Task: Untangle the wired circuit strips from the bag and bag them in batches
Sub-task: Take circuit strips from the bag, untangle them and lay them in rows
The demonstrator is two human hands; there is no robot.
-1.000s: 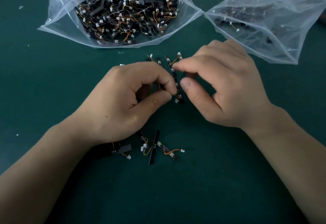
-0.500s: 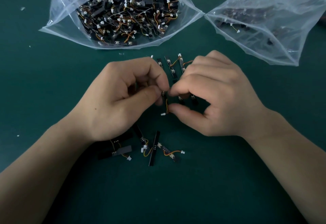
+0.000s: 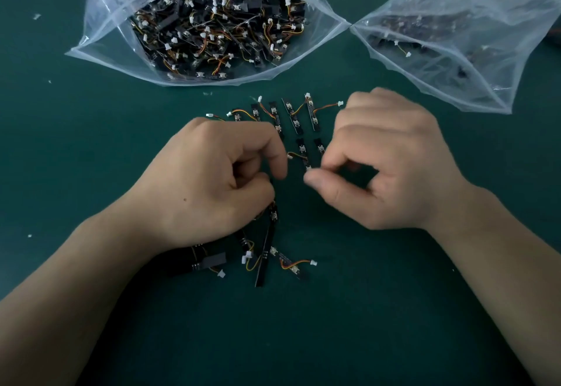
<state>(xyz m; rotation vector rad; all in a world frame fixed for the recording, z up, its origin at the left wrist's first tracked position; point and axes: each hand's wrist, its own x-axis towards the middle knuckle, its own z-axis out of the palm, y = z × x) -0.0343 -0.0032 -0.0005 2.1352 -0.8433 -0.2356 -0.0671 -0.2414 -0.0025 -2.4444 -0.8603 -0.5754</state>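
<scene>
Our right hand (image 3: 385,167) pinches the lower end of one strip (image 3: 303,152), just below the sorted row (image 3: 293,117) on the green table (image 3: 364,309). Our left hand (image 3: 212,185) is curled over the tangled strips (image 3: 264,264), and we cannot tell whether it grips any. The full bag (image 3: 100,21) and the second bag (image 3: 485,6) are cut off at the top. The second bag's contents blur behind the plastic.

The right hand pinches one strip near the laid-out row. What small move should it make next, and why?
Probably release the strip and move the right hand to the tangled strips. The strip seems to lie on the table just below the laid-out row, its wire clear of the left hand, so it looks separated. The tangle at the left hand is not yet sorted.
</scene>
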